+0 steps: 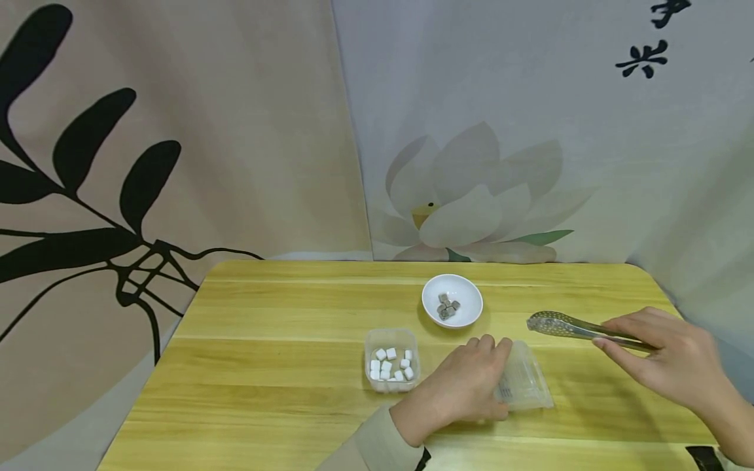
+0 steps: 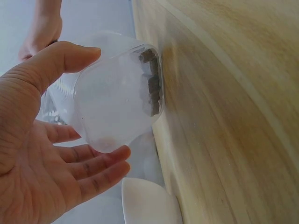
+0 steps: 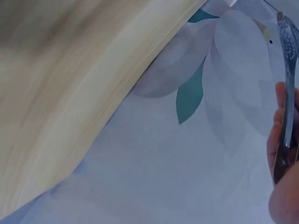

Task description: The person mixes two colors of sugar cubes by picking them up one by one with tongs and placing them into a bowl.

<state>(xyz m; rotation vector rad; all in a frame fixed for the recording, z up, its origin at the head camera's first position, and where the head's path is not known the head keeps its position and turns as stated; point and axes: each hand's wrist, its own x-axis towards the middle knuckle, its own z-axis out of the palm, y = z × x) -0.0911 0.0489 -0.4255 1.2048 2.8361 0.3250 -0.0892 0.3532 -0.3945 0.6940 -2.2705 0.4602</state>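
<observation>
My left hand (image 1: 465,383) holds a clear plastic container (image 1: 524,379), with the thumb on one side and the fingers on the other. The left wrist view shows several brown cubes (image 2: 152,84) inside, along the side nearest the table; the container looks tilted. My right hand (image 1: 677,353) grips metal tongs (image 1: 565,325) with perforated heads, raised to the right of the container. A small brownish piece (image 3: 280,16) shows at their tip, too small to identify. Left of the left hand stands another clear container (image 1: 391,335) with several white cubes (image 1: 387,366).
A white bowl (image 1: 432,314) with several grey-brown cubes (image 1: 448,307) stands behind the containers. The wooden table (image 1: 265,366) ends at a back edge against fabric hangings (image 1: 283,131) with plant and flower prints.
</observation>
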